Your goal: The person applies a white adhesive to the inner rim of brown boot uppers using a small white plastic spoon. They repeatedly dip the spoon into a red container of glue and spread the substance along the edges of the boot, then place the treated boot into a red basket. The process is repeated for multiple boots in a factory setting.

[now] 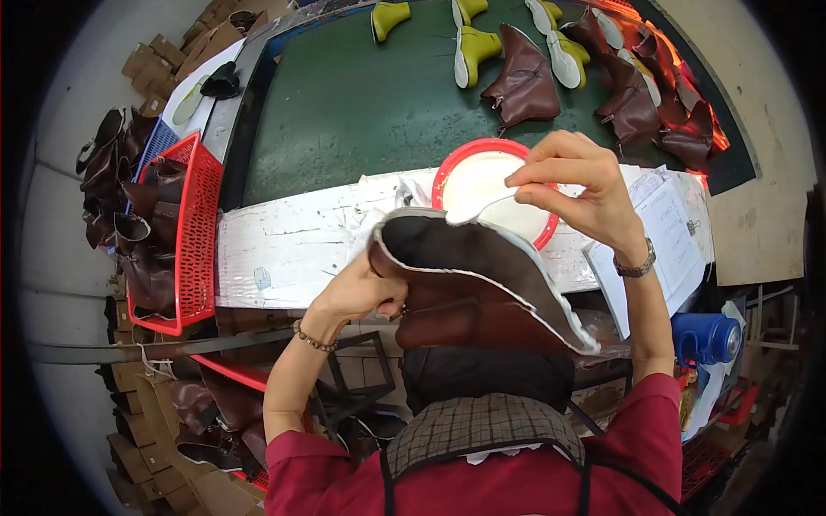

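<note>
The right hand [582, 176] is pinching a tool [469, 211], the left hand [357, 288] is grasping a boot [465, 316]; I am fearing drips inside, below the right hand, from overloading

Head-worn fisheye view, looking down, near the white worktable [301, 236], facing across it

Scuffed white bench [284, 236] right in front of you, dark green work surface [344, 112] beyond it, orange glow [718, 133] along its right end, beige panel [757, 224] at your far right, grey floor [60, 215] left, cardboard boxes [148, 73] piled up-left.
</note>
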`<act>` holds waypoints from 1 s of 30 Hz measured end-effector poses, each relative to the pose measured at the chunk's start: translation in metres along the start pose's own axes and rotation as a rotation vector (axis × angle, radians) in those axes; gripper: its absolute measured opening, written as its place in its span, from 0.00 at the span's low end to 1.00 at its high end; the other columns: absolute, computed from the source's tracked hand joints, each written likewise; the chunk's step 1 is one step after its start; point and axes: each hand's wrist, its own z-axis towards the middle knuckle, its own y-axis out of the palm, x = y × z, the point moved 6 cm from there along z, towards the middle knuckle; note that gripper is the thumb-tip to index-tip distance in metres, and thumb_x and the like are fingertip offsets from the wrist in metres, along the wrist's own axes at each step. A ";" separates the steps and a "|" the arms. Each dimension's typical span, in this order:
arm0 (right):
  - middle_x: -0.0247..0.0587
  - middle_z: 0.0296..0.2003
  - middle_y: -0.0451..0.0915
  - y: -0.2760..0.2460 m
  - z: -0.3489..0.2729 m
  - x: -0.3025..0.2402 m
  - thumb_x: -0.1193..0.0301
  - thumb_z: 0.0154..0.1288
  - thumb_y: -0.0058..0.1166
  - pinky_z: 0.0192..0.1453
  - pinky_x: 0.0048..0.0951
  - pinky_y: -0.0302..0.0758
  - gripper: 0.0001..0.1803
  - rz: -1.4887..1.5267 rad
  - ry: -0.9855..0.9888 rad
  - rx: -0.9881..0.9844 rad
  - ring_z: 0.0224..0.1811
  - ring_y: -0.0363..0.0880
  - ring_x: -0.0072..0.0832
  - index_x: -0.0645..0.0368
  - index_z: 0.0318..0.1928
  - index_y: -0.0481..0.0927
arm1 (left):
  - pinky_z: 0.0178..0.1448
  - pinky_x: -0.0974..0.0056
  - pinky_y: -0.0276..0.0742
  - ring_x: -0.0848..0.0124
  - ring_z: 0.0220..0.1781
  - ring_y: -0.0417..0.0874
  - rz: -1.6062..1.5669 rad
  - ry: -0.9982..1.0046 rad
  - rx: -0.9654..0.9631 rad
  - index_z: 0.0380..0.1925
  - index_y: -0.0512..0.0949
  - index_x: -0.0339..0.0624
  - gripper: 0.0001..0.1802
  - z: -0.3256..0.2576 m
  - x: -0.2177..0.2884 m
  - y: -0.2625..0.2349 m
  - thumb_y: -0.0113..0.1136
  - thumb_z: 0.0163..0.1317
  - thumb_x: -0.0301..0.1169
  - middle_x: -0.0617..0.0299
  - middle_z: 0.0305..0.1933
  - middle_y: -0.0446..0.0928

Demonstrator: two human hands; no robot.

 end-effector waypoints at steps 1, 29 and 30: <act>0.32 0.35 0.86 0.001 0.004 -0.002 0.71 0.56 0.75 0.48 0.32 0.72 0.09 -0.014 -0.017 -0.018 0.40 0.82 0.27 0.54 0.39 0.93 | 0.20 0.67 0.66 0.75 0.17 0.72 0.030 -0.051 -0.038 0.63 0.72 0.34 0.29 0.001 0.000 0.006 0.52 0.58 0.14 0.61 0.21 0.74; 0.34 0.36 0.86 0.022 -0.067 0.038 0.76 0.60 0.73 0.46 0.26 0.71 0.08 0.166 0.295 0.200 0.36 0.81 0.21 0.59 0.41 0.91 | 0.22 0.66 0.68 0.71 0.20 0.73 -0.115 0.496 0.610 0.37 0.80 0.33 0.14 -0.028 0.013 -0.092 0.53 0.51 0.11 0.60 0.27 0.77; 0.35 0.37 0.86 0.024 -0.068 0.043 0.77 0.61 0.71 0.44 0.25 0.72 0.08 0.236 0.344 0.226 0.36 0.81 0.21 0.60 0.41 0.91 | 0.22 0.67 0.68 0.71 0.20 0.74 -0.115 0.487 0.619 0.38 0.80 0.33 0.14 -0.025 0.014 -0.093 0.53 0.52 0.11 0.60 0.27 0.77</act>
